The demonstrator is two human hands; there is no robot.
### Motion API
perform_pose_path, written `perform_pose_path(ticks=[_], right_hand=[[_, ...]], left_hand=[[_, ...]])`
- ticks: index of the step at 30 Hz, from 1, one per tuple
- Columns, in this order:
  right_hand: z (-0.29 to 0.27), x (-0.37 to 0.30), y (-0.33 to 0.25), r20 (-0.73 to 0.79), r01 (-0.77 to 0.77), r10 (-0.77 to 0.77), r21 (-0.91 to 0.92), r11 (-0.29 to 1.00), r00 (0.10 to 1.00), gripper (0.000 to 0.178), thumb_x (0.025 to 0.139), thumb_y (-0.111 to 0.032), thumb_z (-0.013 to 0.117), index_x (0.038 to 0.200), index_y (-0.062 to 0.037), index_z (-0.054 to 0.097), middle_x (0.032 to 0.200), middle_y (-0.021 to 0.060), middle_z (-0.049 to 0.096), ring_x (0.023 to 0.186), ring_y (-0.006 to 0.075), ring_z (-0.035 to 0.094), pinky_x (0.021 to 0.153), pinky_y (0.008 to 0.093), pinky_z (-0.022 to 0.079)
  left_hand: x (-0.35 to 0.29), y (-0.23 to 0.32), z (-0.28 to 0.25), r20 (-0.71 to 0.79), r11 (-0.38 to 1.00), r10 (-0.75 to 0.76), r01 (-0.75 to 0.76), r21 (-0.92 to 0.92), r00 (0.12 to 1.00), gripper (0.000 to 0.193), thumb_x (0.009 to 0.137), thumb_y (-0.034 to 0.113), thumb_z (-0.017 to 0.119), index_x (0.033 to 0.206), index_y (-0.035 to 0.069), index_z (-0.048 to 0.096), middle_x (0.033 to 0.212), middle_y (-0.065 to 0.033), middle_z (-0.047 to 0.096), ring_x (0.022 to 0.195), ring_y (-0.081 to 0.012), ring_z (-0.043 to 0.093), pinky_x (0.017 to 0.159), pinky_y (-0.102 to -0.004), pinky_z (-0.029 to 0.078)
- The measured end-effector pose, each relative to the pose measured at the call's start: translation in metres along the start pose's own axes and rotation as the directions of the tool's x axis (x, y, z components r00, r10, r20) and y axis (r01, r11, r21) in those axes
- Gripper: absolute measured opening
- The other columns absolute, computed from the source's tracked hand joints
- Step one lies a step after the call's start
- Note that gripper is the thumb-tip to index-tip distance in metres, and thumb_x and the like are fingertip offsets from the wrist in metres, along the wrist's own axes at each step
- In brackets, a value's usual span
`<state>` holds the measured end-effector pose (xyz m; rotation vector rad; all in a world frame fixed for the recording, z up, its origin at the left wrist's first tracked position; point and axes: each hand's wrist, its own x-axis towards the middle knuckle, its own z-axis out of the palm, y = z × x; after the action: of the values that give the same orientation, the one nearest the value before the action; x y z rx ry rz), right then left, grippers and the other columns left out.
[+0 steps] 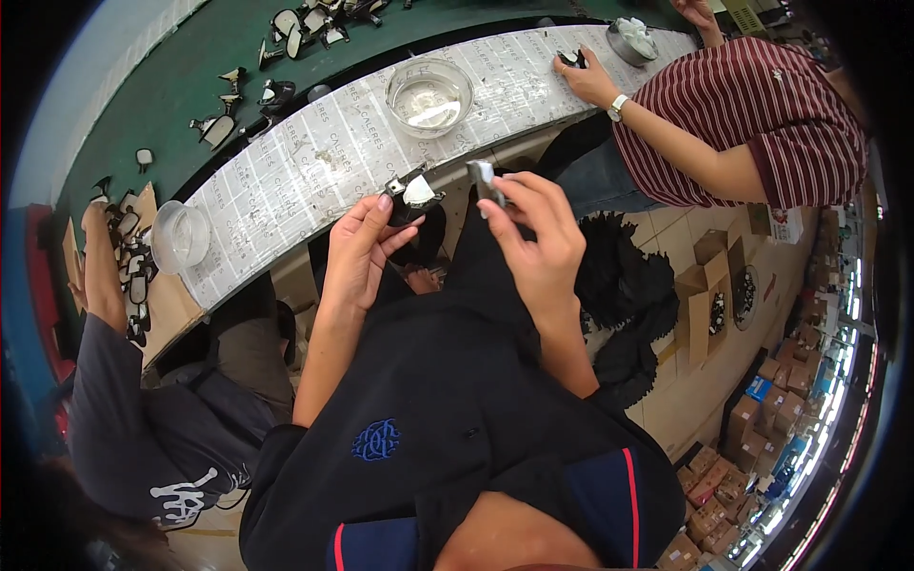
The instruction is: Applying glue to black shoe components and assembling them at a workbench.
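My left hand (pixel 364 238) grips a small black piece with a white face (pixel 419 193), shaped much like a shoe heel, between thumb and fingers. It is raised just off the near edge of the bench. To the right, my right hand (pixel 545 233) pinches a small folded grey-and-white cloth or pad (pixel 482 177) between thumb and fingertips. The cloth and the black piece are apart. Its exact material is too small to make out.
Ahead runs a paper-covered bench (pixel 286 181) with a clear round dish (pixel 428 98); another clear dish (pixel 181 238) is at its left end. Beyond lies a green belt (pixel 190 71) with several black pieces. Co-workers sit on both sides; the right one's hand (pixel 592 81) holds a dark piece.
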<state>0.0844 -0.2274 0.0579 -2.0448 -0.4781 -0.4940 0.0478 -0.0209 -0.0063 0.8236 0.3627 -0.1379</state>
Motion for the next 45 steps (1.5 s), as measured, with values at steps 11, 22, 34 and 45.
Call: perform_pose_path(ticks=[11, 22, 34, 45], right_hand=[[-0.021, -0.009, 0.026, -0.051, -0.209, 0.217, 0.124, 0.970, 0.975, 0.024, 0.084, 0.003, 0.076, 0.107, 0.0032, 0.069, 0.107, 0.0135, 0.064, 0.085, 0.0181, 0.068, 0.067, 0.0283, 0.061], [-0.041, -0.011, 0.025, -0.093, -0.199, 0.209, 0.112, 0.974, 0.973, 0.022, 0.086, -0.004, 0.076, 0.106, 0.0019, 0.069, 0.106, 0.0123, 0.064, 0.083, 0.0183, 0.068, 0.066, 0.0277, 0.060], [-0.064, -0.021, 0.035, -0.187, -0.176, 0.190, 0.092, 0.980, 0.964, 0.023, 0.088, -0.007, 0.075, 0.107, 0.0023, 0.068, 0.104, 0.0125, 0.064, 0.083, 0.0199, 0.069, 0.069, 0.0282, 0.061], [-0.047, -0.014, 0.035, -0.116, -0.153, 0.163, 0.085, 0.985, 0.980, 0.025, 0.089, -0.010, 0.075, 0.109, 0.0021, 0.068, 0.103, 0.0104, 0.063, 0.082, 0.0188, 0.068, 0.071, 0.0279, 0.059]], left_hand=[[0.007, 0.019, 0.008, -0.098, 0.975, 0.177, -0.161, 0.156, 0.979, 0.018, 0.100, 0.014, 0.062, 0.111, 0.000, 0.061, 0.103, -0.0061, 0.067, 0.094, -0.0179, 0.069, 0.085, -0.0321, 0.059], [0.082, 0.253, 0.198, 0.043, -0.474, 0.785, -0.556, 0.683, -0.618, 0.021, 0.090, 0.005, 0.072, 0.100, -0.010, 0.061, 0.102, -0.0151, 0.070, 0.085, -0.0187, 0.069, 0.078, -0.0283, 0.059], [0.327, 0.218, 0.045, 0.549, -0.459, 0.591, -0.313, 0.831, 0.591, 0.068, 0.092, 0.040, 0.067, 0.141, -0.003, 0.049, 0.140, -0.0262, 0.054, 0.133, -0.0400, 0.048, 0.111, -0.0449, 0.039], [0.284, 0.168, -0.153, 0.330, -0.455, 0.453, -0.103, 0.885, 0.828, 0.030, 0.090, 0.010, 0.064, 0.118, 0.001, 0.066, 0.121, -0.0204, 0.066, 0.113, -0.0374, 0.062, 0.094, -0.0470, 0.050]])
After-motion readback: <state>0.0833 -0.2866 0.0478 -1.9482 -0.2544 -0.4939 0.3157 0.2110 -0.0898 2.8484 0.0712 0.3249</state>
